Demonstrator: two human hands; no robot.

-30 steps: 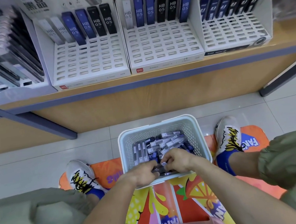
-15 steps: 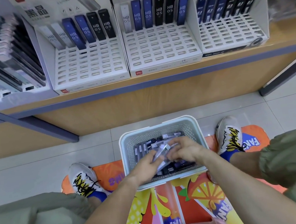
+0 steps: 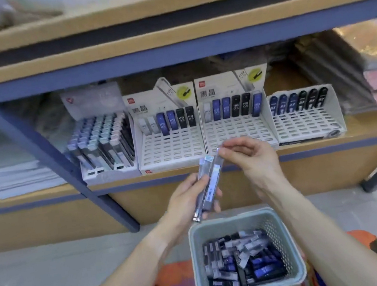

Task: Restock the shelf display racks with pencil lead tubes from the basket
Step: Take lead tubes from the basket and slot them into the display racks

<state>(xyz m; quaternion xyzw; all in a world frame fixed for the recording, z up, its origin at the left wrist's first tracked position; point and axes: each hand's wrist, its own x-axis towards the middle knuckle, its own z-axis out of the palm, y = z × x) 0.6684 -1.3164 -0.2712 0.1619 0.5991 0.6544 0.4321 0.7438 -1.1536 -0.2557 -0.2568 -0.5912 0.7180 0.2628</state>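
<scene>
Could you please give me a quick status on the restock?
Left hand grips several lead tubes. Right hand pinches one tube's top. Basket well stocked; racks unobstructed.

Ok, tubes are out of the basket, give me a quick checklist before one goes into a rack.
1. Left hand grips the bunch of tubes: ok.
2. Right hand pinches the top of one tube to draw it out: ok.
3. Free slots in the middle rack just beyond the right hand: ok, only its back row is filled.
4. Tube's colour or grade matches that rack: cannot tell, label is blurred.
5. Path from hands to rack free of things: ok.
6. Basket upright on the floor with stock left: ok.
</scene>
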